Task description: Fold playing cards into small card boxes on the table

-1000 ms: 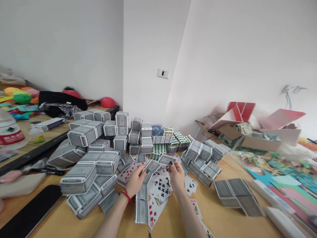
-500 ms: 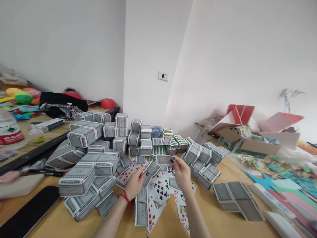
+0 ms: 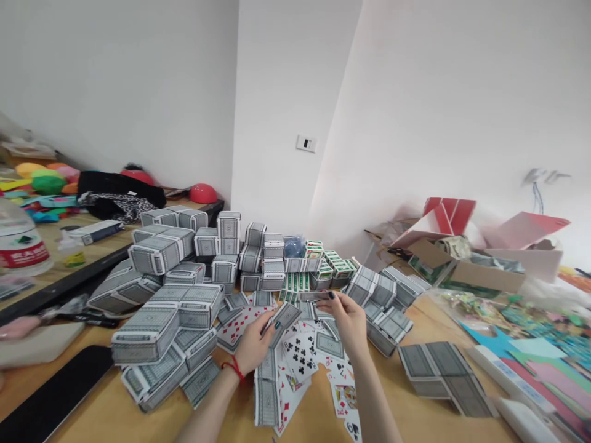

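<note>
My left hand [image 3: 255, 338], with a red string at its wrist, pinches a grey-backed playing card [image 3: 287, 315] over the loose cards. To its right, my right hand [image 3: 347, 320] grips the end of another card [image 3: 314, 296], which is seen nearly edge-on. Beneath both hands lie face-up cards [image 3: 301, 352] and a folded strip of grey card backs [image 3: 266, 394]. Blocks built from folded cards [image 3: 145, 332] are stacked on the left, and more card blocks [image 3: 376, 289] stand beyond my right hand.
A black phone [image 3: 55, 394] lies at the front left, near a bottle with a red label [image 3: 23, 246]. On the right are a flat folded card piece [image 3: 446, 372], an open cardboard box [image 3: 480, 274] and coloured paper [image 3: 545, 369]. Green card packs [image 3: 339, 264] stand at the back.
My right hand has moved slightly right, and its card has tilted from showing its grey back to nearly edge-on. My left hand still holds its card. The view has shifted a little.
</note>
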{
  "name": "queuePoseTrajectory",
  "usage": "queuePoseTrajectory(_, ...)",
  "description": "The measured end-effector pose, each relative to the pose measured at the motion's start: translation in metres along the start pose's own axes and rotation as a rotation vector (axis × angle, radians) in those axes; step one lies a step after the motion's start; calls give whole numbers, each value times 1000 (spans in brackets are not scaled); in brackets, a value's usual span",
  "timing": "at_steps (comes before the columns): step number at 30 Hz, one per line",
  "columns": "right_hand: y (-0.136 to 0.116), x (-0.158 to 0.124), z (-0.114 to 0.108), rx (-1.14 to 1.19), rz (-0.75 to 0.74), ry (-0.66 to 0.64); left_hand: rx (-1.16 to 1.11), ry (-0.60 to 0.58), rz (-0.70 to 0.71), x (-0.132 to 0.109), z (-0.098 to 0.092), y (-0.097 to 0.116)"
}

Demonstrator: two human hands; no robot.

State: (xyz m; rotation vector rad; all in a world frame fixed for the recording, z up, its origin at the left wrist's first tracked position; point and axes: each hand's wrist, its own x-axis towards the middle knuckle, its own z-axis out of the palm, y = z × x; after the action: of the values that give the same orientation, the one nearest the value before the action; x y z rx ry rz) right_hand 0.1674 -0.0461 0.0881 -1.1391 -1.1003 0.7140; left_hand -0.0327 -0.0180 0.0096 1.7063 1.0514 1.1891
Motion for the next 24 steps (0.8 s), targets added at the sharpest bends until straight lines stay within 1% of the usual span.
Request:
queuePoseTrajectory(3, -3, 0, -1, 20, 47, -42, -3, -11, 6, 0, 0, 1)
queuePoseTrajectory(7, 2, -1, -1, -58, 19, -70, 7, -18, 9, 0, -1, -1)
queuePoseTrajectory(13, 14, 3, -3, -62, -28, -2, 17, -47, 30, 1, -1, -7)
queuePoseTrajectory(16, 15, 3, -4, -39, -36, -4, 21, -43, 21, 1, 0, -7)
queuePoseTrajectory(21, 16, 3, -5, -21, -8, -57, 25, -25, 21, 1, 0, -5)
queuePoseTrajectory(24, 17, 5, -6, -4, 0, -1, 6, -22, 15, 1, 0, -4)
